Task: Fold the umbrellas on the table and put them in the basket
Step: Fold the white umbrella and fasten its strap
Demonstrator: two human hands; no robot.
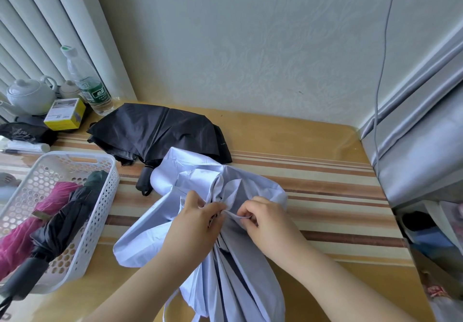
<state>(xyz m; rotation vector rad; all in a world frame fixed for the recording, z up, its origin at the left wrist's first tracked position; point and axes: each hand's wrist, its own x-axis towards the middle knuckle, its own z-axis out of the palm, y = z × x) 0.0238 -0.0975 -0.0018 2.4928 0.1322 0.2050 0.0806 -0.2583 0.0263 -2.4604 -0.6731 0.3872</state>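
Striped wooden bench [325, 171]: at lower centre the pale blue fabric umbrella [200, 178] is pinched by left hand [198, 224] and right hand [265, 221], fingers curled; pleats should be gathered evenly before rolling.

The pale blue umbrella [220, 221] runs off the bottom edge, handle out of sight. The left hand [198, 226] covers the gathered folds, and the right hand [260, 221] hides its own fingertips in cloth. The black umbrella [160, 131] slips partly under the blue canopy. In the basket [100, 211], 3 folded umbrellas overlap, cut by the left edge. Bottle [87, 81] label: too small to read.
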